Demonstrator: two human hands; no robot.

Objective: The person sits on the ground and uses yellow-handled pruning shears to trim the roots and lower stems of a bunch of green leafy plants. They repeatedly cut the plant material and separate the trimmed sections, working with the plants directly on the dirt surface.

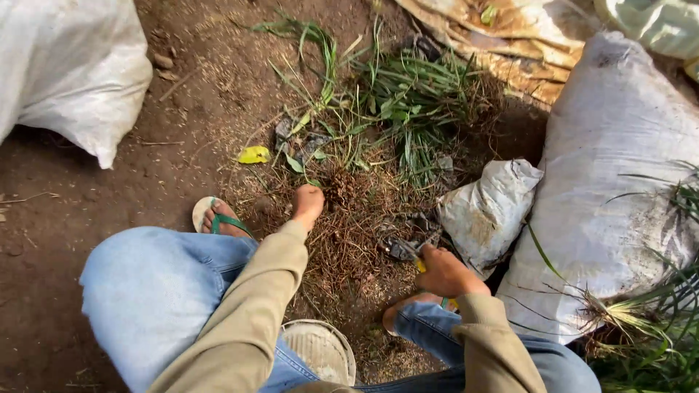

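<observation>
R hand [445,273] grips shears [403,249], long axis diagonal, blades pointing up-left over dry roots [349,218]. L hand [307,204] fisted in the root clump, prob. gripping it. White sacks [619,182] shut, contents hidden.

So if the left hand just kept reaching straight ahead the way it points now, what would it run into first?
The left hand points up the picture, into the dry brown roots and straw. Straight on, it would likely meet the cut green grass pile next, though depth is hard to judge.
</observation>
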